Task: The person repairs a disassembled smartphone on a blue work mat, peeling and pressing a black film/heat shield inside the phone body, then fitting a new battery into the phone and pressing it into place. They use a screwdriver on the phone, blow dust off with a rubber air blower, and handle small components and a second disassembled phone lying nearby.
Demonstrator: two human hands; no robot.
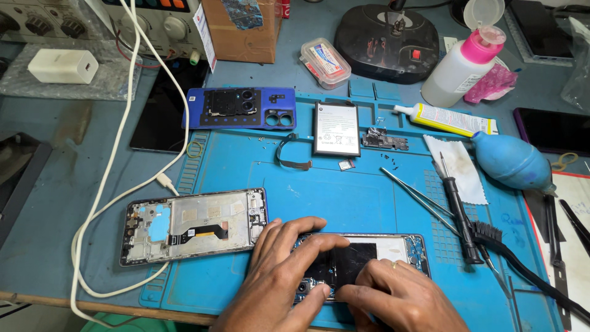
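An opened phone (393, 249) lies on the blue repair mat (344, 190) near the front edge, its inside showing a black patch and a white part. My left hand (276, 276) rests on its left end, fingers spread over the top edge, thumb pressing the lower edge. My right hand (399, 298), with a ring, presses the phone's lower middle with fingertips. A second stripped phone frame (193, 225) lies to the left, untouched.
Behind on the mat: a blue back cover (239, 108), a battery (336, 129), a flex cable (292, 158), a small circuit board (385, 141). To the right lie tweezers (418, 195), a screwdriver (460, 212), a brush (516, 261), a blue air blower (511, 161), a glue tube (445, 118). A white cable (117, 154) loops at left.
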